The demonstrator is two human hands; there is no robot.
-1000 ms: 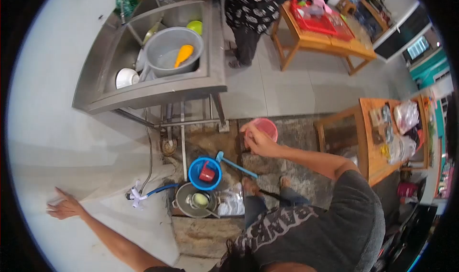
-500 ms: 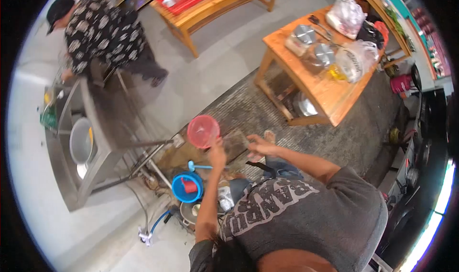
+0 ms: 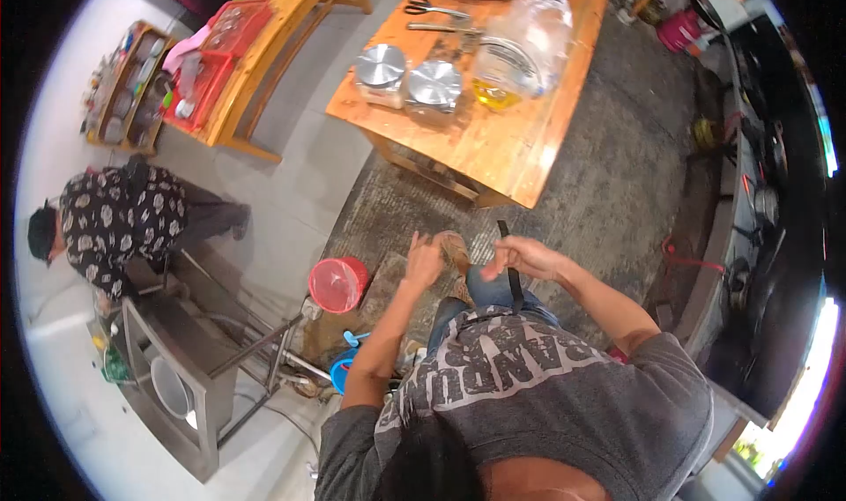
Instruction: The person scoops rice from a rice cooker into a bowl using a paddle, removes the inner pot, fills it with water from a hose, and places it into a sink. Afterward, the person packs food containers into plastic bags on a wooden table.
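My left hand (image 3: 425, 259) is raised in front of my body, its fingers apart and nothing in it. It is to the right of a red plastic basket (image 3: 338, 284) on the floor, not touching it. My right hand (image 3: 529, 258) is before my waist, fingers loosely bent and apart, with no object visible in it. A black strap (image 3: 515, 291) hangs past its fingers; whether they touch it I cannot tell. Below the basket are a light blue dipper (image 3: 354, 338) and a blue bucket (image 3: 340, 373), the bucket partly hidden by my left arm.
Ahead, a wooden table (image 3: 493, 153) bears scissors (image 3: 434, 8), two silver-lidded jars and plastic bags. To the left, a person (image 3: 123, 215) bends at a metal sink stand (image 3: 167, 311). Red trays (image 3: 204, 87) stand on another table. A black stove counter (image 3: 749, 281) runs along the right.
The view has swung to the right, so the wooden table sits more central. My left hand has moved away from the red basket, and both hands are now before my body.
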